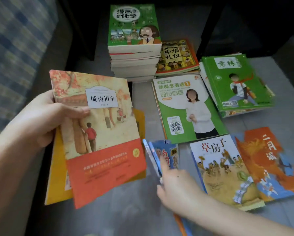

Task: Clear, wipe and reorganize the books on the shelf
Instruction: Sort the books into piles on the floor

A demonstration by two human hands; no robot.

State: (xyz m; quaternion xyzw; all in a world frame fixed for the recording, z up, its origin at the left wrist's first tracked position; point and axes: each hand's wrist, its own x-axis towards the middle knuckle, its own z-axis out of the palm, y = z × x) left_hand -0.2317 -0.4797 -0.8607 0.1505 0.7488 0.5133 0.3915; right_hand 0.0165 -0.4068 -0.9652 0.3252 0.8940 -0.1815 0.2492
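- Left hand (45, 116): thumb flat across the cover, fingers hidden behind, gripping one paperback (98, 133) with a painted street scene and a red lower band, tilted above a yellow book (57, 171) at near left.
- Right hand (175, 186): forefinger stretched out, other fingers loosely curled, resting on thin blue books (161, 155); whether it grips any is unclear.
- Near right: two flat picture-cover books, one tan (226, 171), one orange (269, 160).
- Farther: one green-and-white workbook (185, 106), a green-topped pile (236, 84) at right, and a tall stack (134, 43) of roughly six thick volumes beside a low brown-covered pile (177, 57).
- All lie on a grey floor (134, 215).
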